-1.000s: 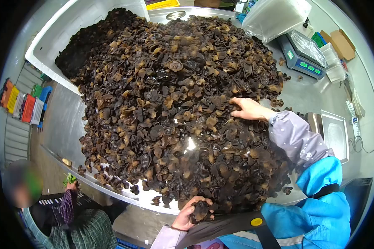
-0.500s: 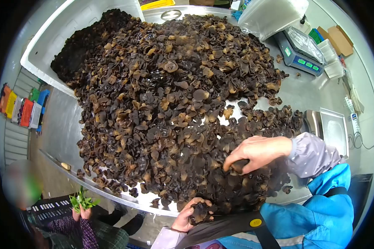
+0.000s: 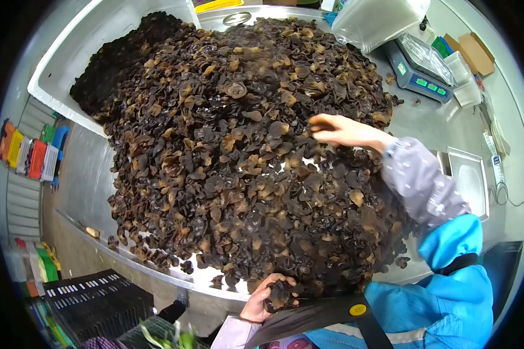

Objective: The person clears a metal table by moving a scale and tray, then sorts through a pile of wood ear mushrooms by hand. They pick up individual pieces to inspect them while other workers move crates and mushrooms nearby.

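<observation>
A wide heap of dark brown wood ear mushrooms (image 3: pixel 227 174) covers most of the metal table. My left hand (image 3: pixel 256 305), low at the table's near edge, is closed around a small clump of wood ear mushrooms (image 3: pixel 280 295). Farther up, my right hand (image 3: pixel 350 131) reaches over the right part of the heap. Its fingers are stretched out and slightly apart, with the tips at the mushrooms; nothing shows in its grasp, though the fingertips are a little blurred.
A white foam box (image 3: pixel 58 75) lies tipped at the far left, mushrooms spilling from it. At the back right are a digital scale (image 3: pixel 422 78) and clear plastic bags (image 3: pixel 378 23). A metal tray (image 3: pixel 468 180) sits at right; a black crate (image 3: pixel 99 302) stands lower left.
My right hand has moved up and away across the heap, its fingers opening from a closed grasp on mushroom. My left hand stays put. The other person at lower left has moved mostly out of view.
</observation>
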Tool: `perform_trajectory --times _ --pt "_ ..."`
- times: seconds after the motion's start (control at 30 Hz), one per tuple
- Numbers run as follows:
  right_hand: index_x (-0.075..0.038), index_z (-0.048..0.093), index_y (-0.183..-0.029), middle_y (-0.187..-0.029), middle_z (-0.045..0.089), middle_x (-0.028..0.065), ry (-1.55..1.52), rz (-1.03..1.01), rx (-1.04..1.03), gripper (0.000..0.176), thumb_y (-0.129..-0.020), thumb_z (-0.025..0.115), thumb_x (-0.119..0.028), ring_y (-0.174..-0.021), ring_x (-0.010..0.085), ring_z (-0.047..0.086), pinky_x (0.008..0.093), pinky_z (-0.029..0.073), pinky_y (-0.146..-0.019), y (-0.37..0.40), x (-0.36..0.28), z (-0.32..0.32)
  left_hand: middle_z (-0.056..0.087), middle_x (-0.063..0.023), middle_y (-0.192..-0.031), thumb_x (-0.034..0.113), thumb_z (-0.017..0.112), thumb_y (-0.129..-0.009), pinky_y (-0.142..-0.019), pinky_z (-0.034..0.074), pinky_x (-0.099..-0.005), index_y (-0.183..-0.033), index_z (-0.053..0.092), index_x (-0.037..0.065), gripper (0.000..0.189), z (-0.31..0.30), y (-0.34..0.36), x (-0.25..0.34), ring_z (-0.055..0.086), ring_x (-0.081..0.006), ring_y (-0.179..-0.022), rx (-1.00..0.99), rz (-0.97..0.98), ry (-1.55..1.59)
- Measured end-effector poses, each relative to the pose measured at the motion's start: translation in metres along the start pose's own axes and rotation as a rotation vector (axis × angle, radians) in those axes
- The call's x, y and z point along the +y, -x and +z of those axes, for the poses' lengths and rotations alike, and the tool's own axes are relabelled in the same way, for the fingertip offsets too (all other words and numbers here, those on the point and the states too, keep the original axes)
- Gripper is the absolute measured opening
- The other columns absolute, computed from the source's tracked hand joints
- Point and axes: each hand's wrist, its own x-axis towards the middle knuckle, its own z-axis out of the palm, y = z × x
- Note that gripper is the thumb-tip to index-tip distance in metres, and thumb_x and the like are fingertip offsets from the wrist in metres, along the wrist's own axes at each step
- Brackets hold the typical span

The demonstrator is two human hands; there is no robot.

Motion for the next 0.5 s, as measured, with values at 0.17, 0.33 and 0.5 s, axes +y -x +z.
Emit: perform_trajectory --times 0.17,0.33,0.5 --pt "-0.009 0.018 -0.143 -0.131 0.045 0.0211 0.175 -0.012 -0.044 0.086 -0.08 0.059 -0.051 -0.117 0.0309 0.048 0.0428 0.037 -0.1 -0.06 -0.025 0.069 0.045 -0.0209 -0.121 0.026 0.06 -0.085 -0.087 0.048 -0.0516 -0.121 0.042 0.004 0.046 0.0 0.0 0.001 0.055 -0.035 -0.104 0.002 0.009 -0.011" --pt "-0.011 0.036 -0.136 -0.137 0.039 0.018 0.074 -0.247 -0.229 0.074 -0.076 0.064 -0.044 -0.122 0.0315 0.043 0.0402 0.036 -0.1 -0.041 -0.043 0.083 0.045 -0.0204 -0.121 0.026 0.059 -0.085 -0.088 0.047 -0.0509 -0.12 0.042 0.005 0.045 -0.001 0.0 0.001 0.054 -0.0346 -0.105 -0.007 0.008 -0.016" --pt "-0.007 0.056 -0.115 -0.107 0.061 0.0133 0.233 -0.509 0.024 0.044 -0.076 0.066 -0.024 -0.101 0.0277 0.058 0.0382 0.046 -0.087 0.009 -0.058 0.058 0.045 -0.0204 -0.121 0.026 0.059 -0.085 -0.088 0.047 -0.0506 -0.12 0.042 0.005 0.045 0.0 0.0 0.001 0.054 -0.0339 -0.105 -0.009 0.014 -0.014"
